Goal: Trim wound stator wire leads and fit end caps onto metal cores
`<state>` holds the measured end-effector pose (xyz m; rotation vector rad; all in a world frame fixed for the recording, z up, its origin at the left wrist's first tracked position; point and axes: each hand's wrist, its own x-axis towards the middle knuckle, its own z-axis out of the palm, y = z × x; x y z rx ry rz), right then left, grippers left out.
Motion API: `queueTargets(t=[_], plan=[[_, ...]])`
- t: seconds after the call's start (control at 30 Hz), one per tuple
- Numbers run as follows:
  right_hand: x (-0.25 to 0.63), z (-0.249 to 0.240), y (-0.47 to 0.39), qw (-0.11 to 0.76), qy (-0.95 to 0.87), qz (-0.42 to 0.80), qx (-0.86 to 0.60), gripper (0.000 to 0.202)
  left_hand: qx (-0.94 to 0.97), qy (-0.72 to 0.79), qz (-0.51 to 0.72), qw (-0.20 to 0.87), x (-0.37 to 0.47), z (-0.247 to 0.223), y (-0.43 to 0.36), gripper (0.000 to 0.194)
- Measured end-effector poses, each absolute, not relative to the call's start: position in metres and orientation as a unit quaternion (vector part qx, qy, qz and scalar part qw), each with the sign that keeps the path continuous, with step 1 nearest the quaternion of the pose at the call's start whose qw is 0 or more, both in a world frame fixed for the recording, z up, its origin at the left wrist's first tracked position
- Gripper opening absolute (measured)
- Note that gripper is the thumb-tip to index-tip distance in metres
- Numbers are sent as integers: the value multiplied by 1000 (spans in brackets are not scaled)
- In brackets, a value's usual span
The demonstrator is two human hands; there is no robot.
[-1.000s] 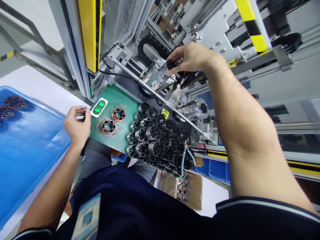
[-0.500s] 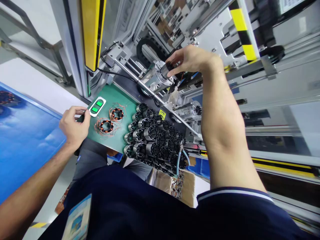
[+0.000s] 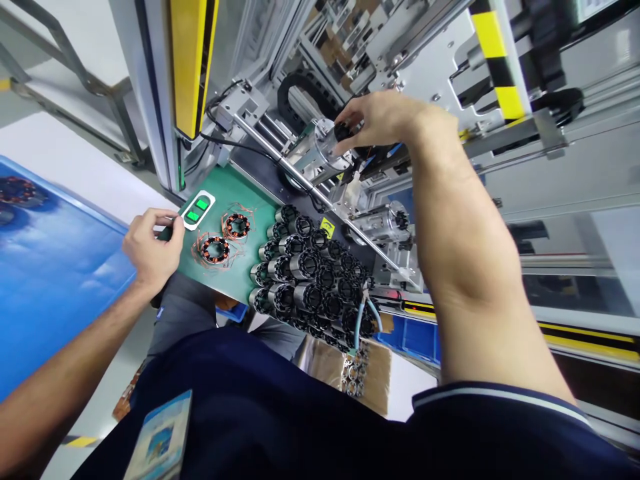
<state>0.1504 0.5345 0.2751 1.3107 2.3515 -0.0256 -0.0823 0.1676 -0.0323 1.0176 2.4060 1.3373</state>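
My right hand [image 3: 373, 123] reaches into the machine, its thumb and fingers closed round the black end of a stator core [image 3: 342, 131]. That core sits at the face of a round metal fixture [image 3: 320, 150]; how far it is seated is hidden. Curled at the left corner of the green worktop [image 3: 240, 267], my left hand [image 3: 155, 243] grips its edge next to a white panel with two lit green buttons [image 3: 197, 209]. Two wound stators with loose copper wires, one nearer the front [image 3: 215, 250] and one farther back [image 3: 237, 227], lie right of the panel.
Several bare stator cores [image 3: 305, 263] stand in close rows on the worktop, with blue-handled pliers [image 3: 361, 317] at their right end. A metal rod [image 3: 283, 163] crosses before the fixture. A second fixture [image 3: 383, 223] lies to the right. Blue bins [image 3: 410, 337] sit below.
My right hand has stayed at the fixture; more of the core's black end shows between its fingers, its metal side less. The left hand keeps its place. The whole view has shifted slightly.
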Motion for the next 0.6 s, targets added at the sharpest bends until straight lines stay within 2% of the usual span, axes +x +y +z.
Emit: queueTargets(t=[0.07,0.13,0.23,0.3,0.43,0.5,0.6], plan=[[143,285,531,179,862,-33,472,77,346,817,451,101,-82,-32,168,14],[135,288,533,70,891,-82,441,73,346,818,448,98,-82,-32,168,15],[123,263,544,-50,903,-133,406,86,341,821,448,94,-82,-30,168,19],[117,229,552,-62,892,-157,419,93,337,820,453,91,-81,-30,168,19],[117,172,571,-40,882,-197,426,83,335,812,469,92,-80,-34,167,17],[120,170,582,-56,887,-204,411,85,330,807,481,94,-80,-37,167,20],[126,179,597,-128,895,-196,380,99,329,801,491,93,-82,-42,167,24]])
